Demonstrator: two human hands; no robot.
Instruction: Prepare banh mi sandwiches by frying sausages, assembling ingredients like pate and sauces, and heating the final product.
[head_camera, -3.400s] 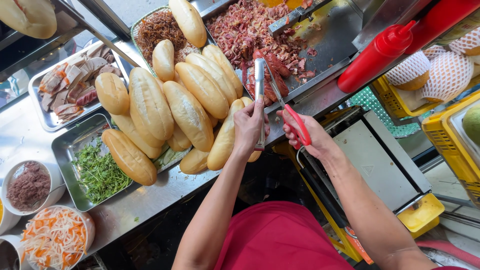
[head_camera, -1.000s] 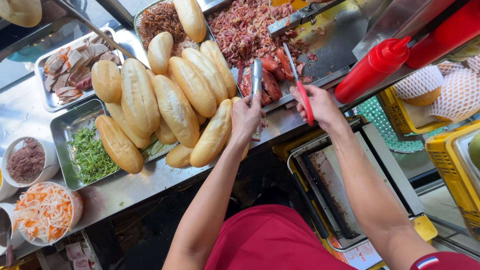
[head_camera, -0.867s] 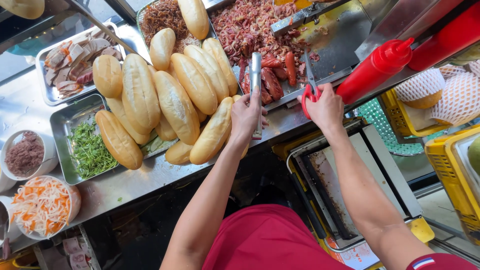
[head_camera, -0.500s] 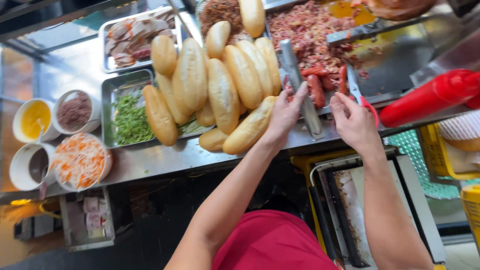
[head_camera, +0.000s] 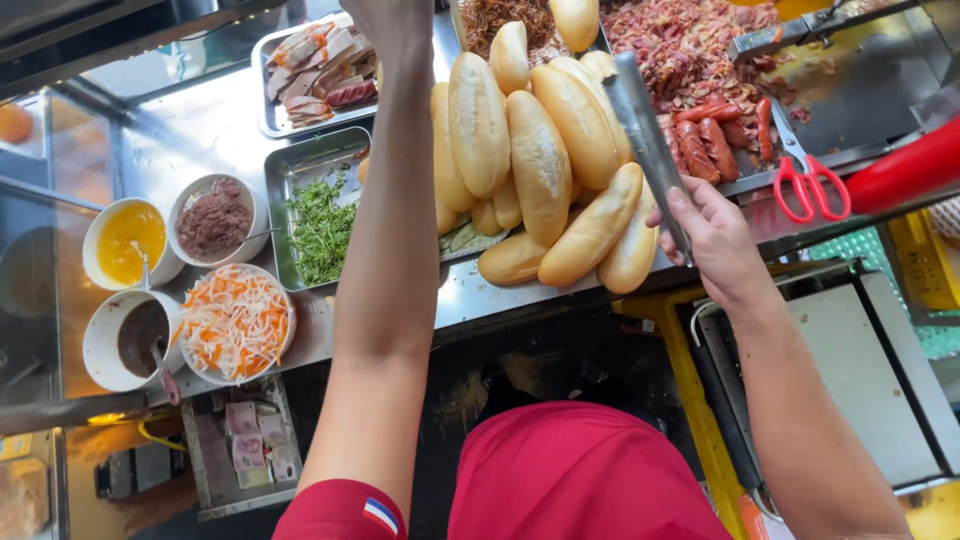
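My right hand grips the lower end of long metal tongs, which lie over a pile of baguettes on the steel counter. Red-handled scissors rest by themselves on the griddle edge, next to several red sausages and chopped meat. My left arm stretches far forward over a tray of green herbs. My left hand is cut off by the top edge, so what it holds is hidden.
A tray of sliced cold meat sits at the back. Bowls of yellow sauce, brown paste, dark sauce and shredded carrot pickle stand at the left. A red squeeze bottle lies at the right.
The scissors have left my right hand and now lie on the griddle edge. My right hand now holds the tongs. My left arm has let them go and reached far forward.
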